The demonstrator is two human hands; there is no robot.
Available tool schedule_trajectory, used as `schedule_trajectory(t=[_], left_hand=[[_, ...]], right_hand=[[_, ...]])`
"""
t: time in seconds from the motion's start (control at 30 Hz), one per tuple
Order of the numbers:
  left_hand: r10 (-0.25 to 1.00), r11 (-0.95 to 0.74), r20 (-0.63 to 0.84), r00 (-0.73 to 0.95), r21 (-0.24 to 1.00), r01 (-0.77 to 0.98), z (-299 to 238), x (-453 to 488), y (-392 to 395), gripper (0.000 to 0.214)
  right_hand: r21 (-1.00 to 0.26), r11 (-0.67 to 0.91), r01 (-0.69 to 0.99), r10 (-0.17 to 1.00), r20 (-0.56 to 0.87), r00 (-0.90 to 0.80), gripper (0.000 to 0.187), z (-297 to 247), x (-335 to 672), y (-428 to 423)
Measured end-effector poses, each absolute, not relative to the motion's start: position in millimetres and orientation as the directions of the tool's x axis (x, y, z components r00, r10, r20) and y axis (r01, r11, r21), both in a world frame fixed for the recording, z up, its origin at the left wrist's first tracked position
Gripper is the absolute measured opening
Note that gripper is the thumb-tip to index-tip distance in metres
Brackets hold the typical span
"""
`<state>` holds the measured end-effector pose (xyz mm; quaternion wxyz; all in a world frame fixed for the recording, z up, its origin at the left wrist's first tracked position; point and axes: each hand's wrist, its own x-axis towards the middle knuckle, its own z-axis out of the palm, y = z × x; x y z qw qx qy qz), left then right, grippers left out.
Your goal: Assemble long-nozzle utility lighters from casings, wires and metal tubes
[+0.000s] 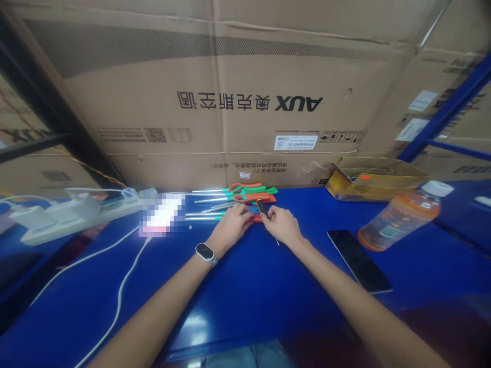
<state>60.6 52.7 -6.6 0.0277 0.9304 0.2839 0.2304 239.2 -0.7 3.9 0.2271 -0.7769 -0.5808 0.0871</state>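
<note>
My right hand (284, 225) is closed around a screwdriver (262, 207) with a black and yellow handle; its thin shaft shows below the hand, pointing down. My left hand (233, 225) has its fingers bent and closed on a blue-handled long-nosed lighter (253, 209), partly hidden by the fingers. Just behind both hands lie several long-nosed lighters with metal stems pointing left, among them an orange one (257, 197) and a green one (264, 190). Close to the fingertips of both hands is a red handle (256, 218).
A glowing, blurred-out phone (163, 212) on a white cable lies left, near a power strip (84, 217) with chargers. At right are a dark phone (358, 260), a tilted drink bottle (399, 217) and an open cardboard box (376, 179). Large cartons (245, 66) stand behind the blue table (238, 301).
</note>
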Motion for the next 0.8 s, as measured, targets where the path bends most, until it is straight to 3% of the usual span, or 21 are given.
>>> schedule_trajectory(t=[0.27, 0.4, 0.57, 0.7, 0.8], left_hand=[[0.583, -0.805, 0.387, 0.714, 0.156, 0.573, 3.9, 37.4, 30.9, 0.021], [0.636, -0.768, 0.377, 0.673, 0.231, 0.597, 7.7, 21.9, 12.4, 0.015], [0.8, -0.596, 0.389, 0.457, 0.43, 0.678, 3.8, -18.2, 12.1, 0.014], [0.875, -0.429, 0.422, 0.236, 0.453, 0.781, -5.9, -54.3, 21.4, 0.008], [0.882, -0.381, 0.433, 0.184, 0.429, 0.819, -11.5, -67.3, 24.7, 0.009]], right_hand=[[-0.553, -0.118, 0.825, 0.951, 0.177, 0.255, 0.025, 2.0, 250.9, -1.1], [-0.508, -0.054, 0.86, 0.926, 0.297, 0.234, 0.024, 10.7, 245.9, -8.7], [-0.437, 0.153, 0.886, 0.937, 0.35, 0.011, 0.013, 24.9, 206.1, -19.2], [-0.397, 0.338, 0.854, 0.925, 0.309, -0.222, 0.01, 26.5, 165.7, -11.2], [-0.416, 0.373, 0.829, 0.918, 0.297, -0.264, 0.008, 22.7, 143.8, -1.8]])
